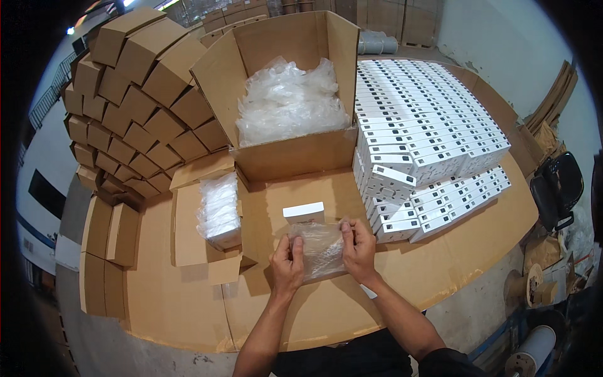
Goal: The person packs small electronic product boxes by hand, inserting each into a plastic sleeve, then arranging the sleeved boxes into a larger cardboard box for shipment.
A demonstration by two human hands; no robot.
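Note:
A clear plastic bag (321, 251) is stretched between my two hands above the cardboard-covered table. My left hand (288, 261) pinches its left edge, and my right hand (358, 248) grips the right edge near the top corner. Just beyond the bag lies a small white box (303, 212), its lower part hidden behind the plastic. Left of my hands, an open carton (188, 235) holds a row of bagged white boxes (220, 210). A sliver of something white (369, 291) shows beneath my right wrist; I cannot make out what it is.
A large open carton (295, 154) of loose plastic bags (292, 103) stands at the back. Stacked white boxes (433, 125) fill the right side. Brown cartons (135, 107) are piled at left, with more upright cartons (103, 232) nearer. A black chair (556, 188) stands off right.

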